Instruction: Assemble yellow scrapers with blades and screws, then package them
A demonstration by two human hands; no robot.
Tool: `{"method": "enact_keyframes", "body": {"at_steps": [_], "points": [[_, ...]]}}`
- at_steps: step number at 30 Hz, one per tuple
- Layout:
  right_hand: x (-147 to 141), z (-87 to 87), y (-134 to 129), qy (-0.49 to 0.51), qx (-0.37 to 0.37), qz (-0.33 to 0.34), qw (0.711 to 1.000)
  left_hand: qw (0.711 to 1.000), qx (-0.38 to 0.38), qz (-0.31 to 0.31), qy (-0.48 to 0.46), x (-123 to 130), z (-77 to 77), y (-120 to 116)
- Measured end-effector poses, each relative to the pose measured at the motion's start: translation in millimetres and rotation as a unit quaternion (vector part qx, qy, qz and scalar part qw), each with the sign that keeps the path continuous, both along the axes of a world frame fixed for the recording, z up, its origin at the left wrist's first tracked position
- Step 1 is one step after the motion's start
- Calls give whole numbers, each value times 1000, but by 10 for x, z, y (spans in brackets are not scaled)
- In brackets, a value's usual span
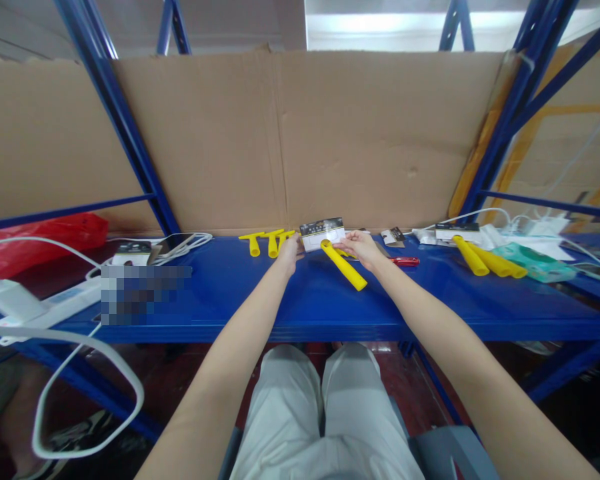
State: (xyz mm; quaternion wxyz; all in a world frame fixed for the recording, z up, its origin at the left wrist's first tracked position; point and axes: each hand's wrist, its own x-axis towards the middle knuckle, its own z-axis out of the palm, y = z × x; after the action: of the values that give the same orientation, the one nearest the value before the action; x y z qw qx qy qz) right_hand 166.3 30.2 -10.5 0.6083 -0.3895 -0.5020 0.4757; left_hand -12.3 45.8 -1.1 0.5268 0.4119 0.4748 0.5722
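Between my hands is a printed black-and-white card (324,233), held above the blue table. A yellow tube-shaped handle (349,270) sticks out from the card's lower edge and slants down to the right. My left hand (293,252) is closed on the card's left edge. At the opposite edge my right hand (363,247) pinches the card's corner. Several yellow T-shaped pieces (254,245) stand beside my left hand. A red-handled tool (405,261) lies just right of my right wrist, with a small card (393,236) behind it.
Yellow handles (473,257) with a card and a green packet (535,262) lie at the right. A white power strip (55,303), cables and a red plastic bag (45,240) occupy the left. Cardboard (330,133) walls the back between blue posts (125,127).
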Motion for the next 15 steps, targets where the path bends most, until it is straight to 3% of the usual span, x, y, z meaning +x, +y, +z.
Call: {"method": "enact_keyframes", "body": {"at_steps": [9, 15], "points": [[34, 1, 51, 26, 15, -33, 999, 994, 25, 19, 105, 18, 26, -57], [20, -2, 52, 23, 19, -45, 999, 994, 6, -54, 93, 50, 17, -125]]}}
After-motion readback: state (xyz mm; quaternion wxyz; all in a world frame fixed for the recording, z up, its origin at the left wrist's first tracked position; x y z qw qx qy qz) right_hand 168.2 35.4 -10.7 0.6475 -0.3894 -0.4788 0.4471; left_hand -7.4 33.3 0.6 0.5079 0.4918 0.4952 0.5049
